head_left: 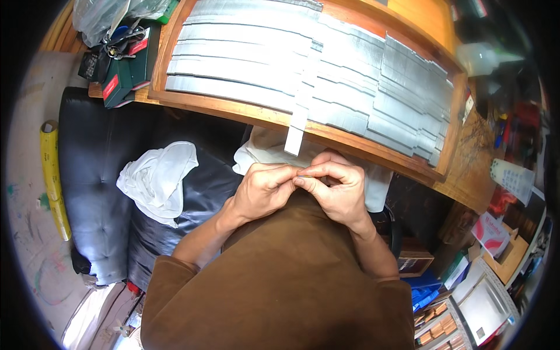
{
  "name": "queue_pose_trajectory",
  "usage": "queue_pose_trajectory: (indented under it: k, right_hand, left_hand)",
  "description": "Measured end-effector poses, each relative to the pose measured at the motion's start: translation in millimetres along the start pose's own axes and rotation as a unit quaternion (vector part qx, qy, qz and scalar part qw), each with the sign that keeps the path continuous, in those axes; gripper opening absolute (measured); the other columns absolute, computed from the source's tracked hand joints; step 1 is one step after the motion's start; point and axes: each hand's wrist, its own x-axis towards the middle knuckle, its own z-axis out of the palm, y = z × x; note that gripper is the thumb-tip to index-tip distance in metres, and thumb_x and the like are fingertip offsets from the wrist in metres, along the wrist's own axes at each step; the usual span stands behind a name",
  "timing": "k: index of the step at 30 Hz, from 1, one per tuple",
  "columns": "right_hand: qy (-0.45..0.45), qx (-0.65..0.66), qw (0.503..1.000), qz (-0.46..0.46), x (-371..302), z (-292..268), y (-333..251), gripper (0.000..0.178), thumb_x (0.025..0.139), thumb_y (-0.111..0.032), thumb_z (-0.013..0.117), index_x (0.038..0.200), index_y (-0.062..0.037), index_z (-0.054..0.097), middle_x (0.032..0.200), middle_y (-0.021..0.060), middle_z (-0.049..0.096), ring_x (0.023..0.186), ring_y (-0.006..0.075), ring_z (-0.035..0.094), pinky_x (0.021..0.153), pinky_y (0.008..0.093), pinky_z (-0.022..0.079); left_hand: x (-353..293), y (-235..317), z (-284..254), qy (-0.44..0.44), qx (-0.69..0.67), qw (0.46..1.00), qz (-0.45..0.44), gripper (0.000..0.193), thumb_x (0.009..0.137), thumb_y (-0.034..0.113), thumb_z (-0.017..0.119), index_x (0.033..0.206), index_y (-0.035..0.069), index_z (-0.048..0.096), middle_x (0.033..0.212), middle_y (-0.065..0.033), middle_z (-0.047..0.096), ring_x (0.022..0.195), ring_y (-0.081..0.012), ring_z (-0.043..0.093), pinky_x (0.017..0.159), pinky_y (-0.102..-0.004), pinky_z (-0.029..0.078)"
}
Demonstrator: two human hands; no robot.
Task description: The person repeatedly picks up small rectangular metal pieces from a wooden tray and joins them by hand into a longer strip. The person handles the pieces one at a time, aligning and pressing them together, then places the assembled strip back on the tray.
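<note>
My left hand [265, 189] and my right hand [339, 188] meet in front of my chest, fingertips together. Between the pinched fingers shows a thin, small yellowish sliver [304, 176], too small to name; both hands are closed on it. Just beyond them, a narrow pale strip [297, 125] sticks out over the front edge of a wooden tray [233, 111]. Rows of overlapping flat silvery pieces [350, 76] fill that tray. Below the tray edge, white cloth [256, 153] lies partly hidden behind my hands.
A black padded seat [93, 186] with a crumpled white cloth [160, 181] is at left, beside a yellow roll [53, 181]. Dark green boxes [140, 64], keys [119, 44] and plastic bags stand at the back left. A cup [512, 178] and cartons [493, 233] crowd the right.
</note>
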Motion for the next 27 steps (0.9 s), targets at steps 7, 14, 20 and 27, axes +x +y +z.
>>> queue_pose_trajectory:
  k: [7,14,20,27]
  right_hand:
    - [0.042,-0.035,0.998,-0.004,2.3,11.2,-4.1,0.011,0.08,0.0,0.084,0.089,0.0019,0.077,0.083,0.0064,0.067,0.072,0.0114,0.063,0.061,0.0237,0.05]
    - [0.119,-0.18,0.954,-0.207,-6.1,21.0,8.2,0.015,0.08,-0.004,0.086,0.087,0.0007,0.074,0.082,0.0074,0.063,0.068,0.0155,0.059,0.057,0.0259,0.046]
    - [0.173,-0.129,0.932,-0.29,-8.4,15.4,3.4,0.02,0.088,-0.017,0.081,0.092,0.0015,0.075,0.08,0.0072,0.06,0.063,0.0168,0.055,0.053,0.0278,0.041]
    - [0.034,-0.178,0.973,-0.145,-7.1,-6.5,-13.8,0.043,0.086,-0.027,0.084,0.114,0.0037,0.073,0.092,0.0104,0.064,0.066,0.0119,0.056,0.056,0.025,0.046]
  left_hand:
    - [3.9,-14.6,-8.1,-0.017,-0.008,1.0,0.025,0.017,0.083,-0.008,0.067,0.099,-0.003,0.072,0.08,-0.0175,0.071,0.068,-0.0319,0.07,0.06,-0.0348,0.054]
    - [9.8,-13.6,-5.8,0.007,-0.016,0.996,0.089,0.017,0.081,-0.007,0.069,0.098,-0.003,0.072,0.08,-0.017,0.071,0.07,-0.0326,0.071,0.061,-0.0365,0.055]
    - [10.6,-5.6,-5.9,-0.047,-0.051,0.997,0.045,0.016,0.082,-0.007,0.072,0.097,-0.002,0.074,0.082,-0.0146,0.074,0.074,-0.0265,0.074,0.065,-0.0325,0.057]
    - [8.4,-10.5,-6.5,-0.049,-0.081,0.995,0.024,0.012,0.085,-0.001,0.074,0.097,-0.002,0.073,0.081,-0.0152,0.074,0.073,-0.0271,0.074,0.064,-0.0331,0.057]
